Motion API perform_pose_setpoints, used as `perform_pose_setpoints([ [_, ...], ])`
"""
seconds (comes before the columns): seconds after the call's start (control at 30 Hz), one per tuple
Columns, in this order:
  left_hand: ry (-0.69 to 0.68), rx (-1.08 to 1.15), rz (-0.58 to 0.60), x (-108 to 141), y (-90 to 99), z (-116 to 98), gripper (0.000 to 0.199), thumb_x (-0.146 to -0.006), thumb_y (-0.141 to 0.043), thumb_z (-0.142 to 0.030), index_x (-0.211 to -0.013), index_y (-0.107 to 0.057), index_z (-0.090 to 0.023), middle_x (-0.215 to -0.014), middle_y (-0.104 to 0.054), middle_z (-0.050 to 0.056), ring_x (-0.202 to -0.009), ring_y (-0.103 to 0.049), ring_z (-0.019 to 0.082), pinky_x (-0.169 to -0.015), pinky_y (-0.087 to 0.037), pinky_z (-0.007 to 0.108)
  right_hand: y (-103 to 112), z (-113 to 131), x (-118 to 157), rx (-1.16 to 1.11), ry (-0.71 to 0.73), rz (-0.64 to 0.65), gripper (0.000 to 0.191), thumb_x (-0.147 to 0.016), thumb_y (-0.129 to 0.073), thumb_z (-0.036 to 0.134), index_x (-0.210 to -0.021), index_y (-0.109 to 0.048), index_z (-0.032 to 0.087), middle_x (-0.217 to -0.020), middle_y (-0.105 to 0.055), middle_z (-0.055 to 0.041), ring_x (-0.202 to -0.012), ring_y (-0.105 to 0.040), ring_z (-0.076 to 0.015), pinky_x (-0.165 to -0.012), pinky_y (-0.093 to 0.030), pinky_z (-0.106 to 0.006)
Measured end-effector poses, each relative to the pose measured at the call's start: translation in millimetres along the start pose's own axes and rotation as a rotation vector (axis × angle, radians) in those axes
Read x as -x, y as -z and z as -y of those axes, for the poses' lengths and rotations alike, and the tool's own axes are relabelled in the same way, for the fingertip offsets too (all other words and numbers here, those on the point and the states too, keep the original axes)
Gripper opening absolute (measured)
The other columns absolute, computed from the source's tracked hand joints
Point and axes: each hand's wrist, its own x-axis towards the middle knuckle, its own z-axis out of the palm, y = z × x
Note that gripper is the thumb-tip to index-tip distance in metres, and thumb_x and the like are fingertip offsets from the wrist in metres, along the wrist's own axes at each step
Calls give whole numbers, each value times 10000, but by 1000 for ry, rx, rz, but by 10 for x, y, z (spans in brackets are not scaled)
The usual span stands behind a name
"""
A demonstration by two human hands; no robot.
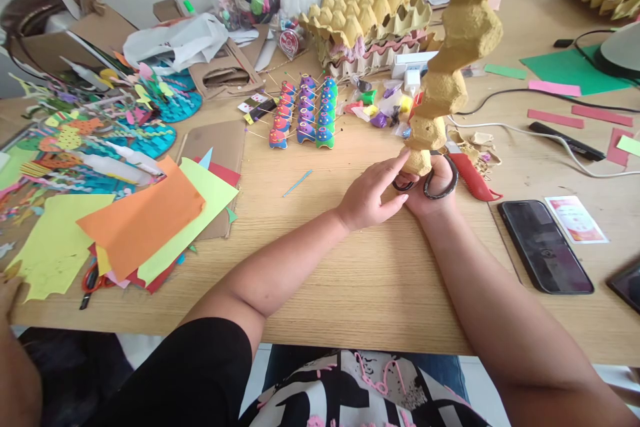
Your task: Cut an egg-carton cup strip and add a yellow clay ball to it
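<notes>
A long yellow-painted egg carton strip (447,87) stands up in front of me, its lowest cup between my two hands. My left hand (371,192) has its fingers at the left side of that bottom cup, with the thumb stretched out below; the far fingers are partly hidden. My right hand (436,180) is behind and right of the cup, its fingers in the black handles of the scissors (454,179). The scissor blades are hidden from view. Beside my right hand lies a red-handled cutter (473,177) near torn carton scraps (483,141).
Painted caterpillars (306,110) stand in three rows. Egg trays (367,10) are stacked behind. Coloured sheets (145,220) and orange-handled scissors (91,280) lie left; a phone (545,247), white cable (530,132) and black pen-like object (567,140) lie right. Another person's arm (15,360) shows far left.
</notes>
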Motion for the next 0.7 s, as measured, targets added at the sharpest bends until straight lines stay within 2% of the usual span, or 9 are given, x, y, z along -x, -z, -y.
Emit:
perform_pose_setpoints([
  [0.17, 26, -3, 27, 5, -5, 2, 869, -1103, -597, -271, -1837, -134, -227, -1596, -664, 201, -1403, -691, 312, -1196, -585, 475, -22, 7, -1, 16, -4, -26, 235, -662, -750, 272, -748, -532, 277, -594, -369, 49, -554, -261, -129, -485, -365, -329],
  [0.4, 40, -18, 60, 9, -4, 23, 902, -1110, -584, -281, -1846, -66, -222, -1627, -642, 214, -1439, -672, 327, -1210, -571, 486, -2, 5, 7, 16, -6, -1, 348, -737, -786, 284, -795, -444, 295, -598, -337, 62, -559, -272, -140, -538, -409, -339],
  [0.7, 12, 6, 12, 9, -9, 29, 863, -1098, -613, -265, -1833, -165, -223, -1597, -666, 198, -1394, -697, 303, -1183, -587, 455, 3, 5, -1, 20, -6, -13, 337, -751, -779, 278, -797, -445, 290, -606, -351, 66, -542, -305, -130, -548, -394, -346],
])
